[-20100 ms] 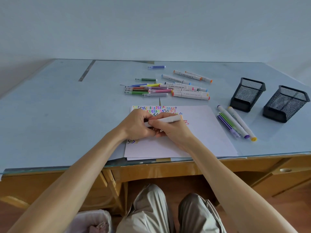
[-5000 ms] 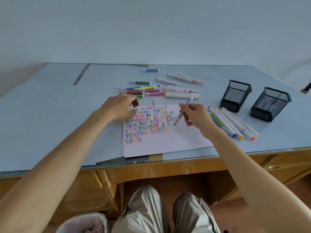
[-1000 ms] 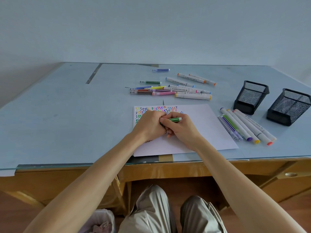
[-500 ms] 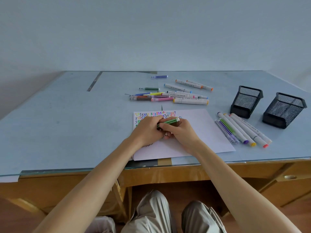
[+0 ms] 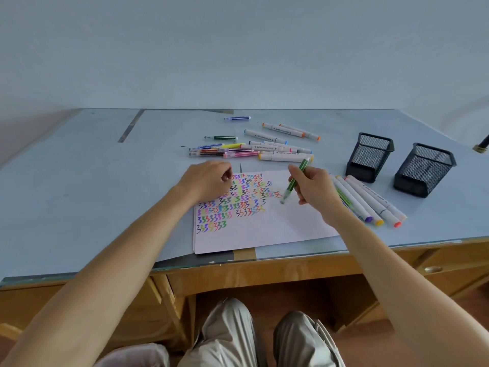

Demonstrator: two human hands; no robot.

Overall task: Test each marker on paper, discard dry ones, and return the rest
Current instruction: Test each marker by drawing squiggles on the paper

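hands apart since capping; right hand [image 5: 313, 188] lifts one green marker [image 5: 295, 178]; two holders [image 5: 369, 156].

The paper [image 5: 264, 229] is laid at the desk's [image 5: 79, 194] near edge, loose markers [image 5: 254, 149] behind it, two mesh holders [image 5: 397, 165] to its right.

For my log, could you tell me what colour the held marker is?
Green marker, head view.
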